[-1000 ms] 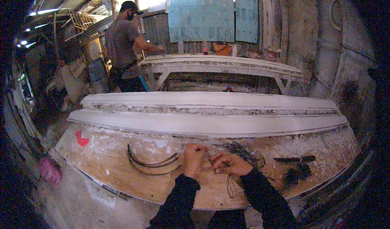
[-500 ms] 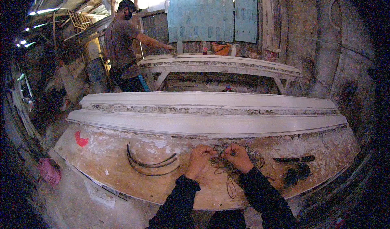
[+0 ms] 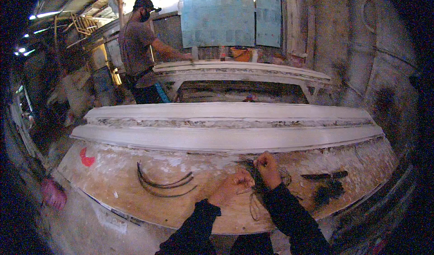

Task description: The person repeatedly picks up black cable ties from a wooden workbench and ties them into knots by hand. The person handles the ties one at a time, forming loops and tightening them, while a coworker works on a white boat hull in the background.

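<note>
My left hand [image 3: 235, 185] is closed, thumb and fingertips pinched together over the wooden board [image 3: 190, 210]. Slightly farther off and to its right, my right hand [image 3: 268, 168] is closed too, raised near the edge of the white moulding. Thin dark cord [image 3: 257, 181] lies tangled between and beneath both hands. One loose loop hangs toward the board's front edge, and more loops show right of my right hand. Each hand seems to pinch a strand, though the fingers hide most of it.
Curved dark strips [image 3: 165, 185] lie left of my hands; a red piece [image 3: 87, 157] sits farther left. At right are a knife [image 3: 322, 176] and a dark bristly bundle [image 3: 329, 191]. Long white mouldings [image 3: 226, 137] run behind. Beyond, a co-worker [image 3: 138, 47] stands at another bench [image 3: 253, 76].
My left hand has moved right and nearer to me; my right hand has gone up and away. The cord tangle is drawn in more tightly between them. The view has shifted slightly.
</note>
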Demonstrator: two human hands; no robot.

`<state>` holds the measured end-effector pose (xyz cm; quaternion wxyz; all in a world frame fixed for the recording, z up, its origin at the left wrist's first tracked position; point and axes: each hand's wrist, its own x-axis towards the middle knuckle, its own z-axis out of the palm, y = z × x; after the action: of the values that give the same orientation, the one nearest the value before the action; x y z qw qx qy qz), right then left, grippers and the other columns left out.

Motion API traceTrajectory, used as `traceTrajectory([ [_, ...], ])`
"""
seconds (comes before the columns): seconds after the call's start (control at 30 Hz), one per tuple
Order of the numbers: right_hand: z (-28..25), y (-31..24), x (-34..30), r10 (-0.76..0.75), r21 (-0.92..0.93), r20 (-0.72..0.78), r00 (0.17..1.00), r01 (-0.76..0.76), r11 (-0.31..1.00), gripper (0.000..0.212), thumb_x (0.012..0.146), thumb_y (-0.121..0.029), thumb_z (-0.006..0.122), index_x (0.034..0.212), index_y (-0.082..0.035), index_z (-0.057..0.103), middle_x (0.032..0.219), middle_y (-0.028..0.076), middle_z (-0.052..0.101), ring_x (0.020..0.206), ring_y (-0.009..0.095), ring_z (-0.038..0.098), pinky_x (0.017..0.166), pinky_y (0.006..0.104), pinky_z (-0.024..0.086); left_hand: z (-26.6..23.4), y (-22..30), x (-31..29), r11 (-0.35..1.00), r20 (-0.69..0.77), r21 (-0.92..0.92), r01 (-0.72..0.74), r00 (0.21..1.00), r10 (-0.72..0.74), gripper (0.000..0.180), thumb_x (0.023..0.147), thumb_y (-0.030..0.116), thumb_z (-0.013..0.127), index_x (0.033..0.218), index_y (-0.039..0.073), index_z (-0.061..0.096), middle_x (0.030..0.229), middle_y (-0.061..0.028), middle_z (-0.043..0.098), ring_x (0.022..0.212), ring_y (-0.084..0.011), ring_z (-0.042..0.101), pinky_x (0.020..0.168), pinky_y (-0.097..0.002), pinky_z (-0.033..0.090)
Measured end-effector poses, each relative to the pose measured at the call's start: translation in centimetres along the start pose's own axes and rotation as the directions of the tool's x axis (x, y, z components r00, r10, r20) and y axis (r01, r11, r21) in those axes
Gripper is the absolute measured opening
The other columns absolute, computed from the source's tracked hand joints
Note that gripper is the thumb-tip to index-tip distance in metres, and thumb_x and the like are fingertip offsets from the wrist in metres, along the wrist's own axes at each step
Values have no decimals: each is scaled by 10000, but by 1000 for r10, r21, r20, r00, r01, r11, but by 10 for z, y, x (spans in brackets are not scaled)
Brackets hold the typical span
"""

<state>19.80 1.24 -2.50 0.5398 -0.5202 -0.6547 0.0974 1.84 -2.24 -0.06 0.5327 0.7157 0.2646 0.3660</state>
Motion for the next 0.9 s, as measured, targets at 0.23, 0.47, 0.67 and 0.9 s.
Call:
traceTrajectory([
  [0.23, -8, 1, 1, 113, 241, 100, 989, -134, 961, 127, 797, -74, 555, 911, -40, 599, 747, 52, 584, 688, 110, 521, 664, 249, 421, 10, -16, 5, 936, 110, -350, -18, 992, 60, 85, 826, 134, 563, 858, 69, 517, 867, 17, 422, 882, -96, 462, 791, -231, 388],
  [0.47, -9, -3, 3, 134, 118, 53, 990, -140, 983, 142, 819, -143, 554, 831, -15, 613, 754, 62, 615, 717, 133, 559, 674, 272, 440, 7, -28, 10, 776, 65, -601, 193, 979, -193, 115, 805, 145, 576, 883, 82, 520, 911, -3, 464, 939, -138, 476, 826, -277, 399],
  [0.67, -16, -25, 3, 19, -48, 4, 1000, -19, 999, 116, 776, -137, 602, 755, -23, 613, 741, 62, 615, 684, 131, 559, 662, 274, 437, -22, -29, 3, 950, -227, -288, -121, 972, 55, 181, 798, 147, 584, 958, 75, 540, 931, -22, 519, 883, -148, 508, 810, -284, 417],
  [0.9, -22, -38, 3, 191, 118, 231, 954, -222, 968, 148, 726, -194, 656, 730, -46, 645, 706, 53, 625, 689, 130, 570, 675, 297, 440, -42, -28, 5, 837, -518, -522, -166, 841, -157, 106, 801, 146, 590, 871, 69, 573, 715, 24, 527, 672, -76, 489, 657, -205, 406],
])
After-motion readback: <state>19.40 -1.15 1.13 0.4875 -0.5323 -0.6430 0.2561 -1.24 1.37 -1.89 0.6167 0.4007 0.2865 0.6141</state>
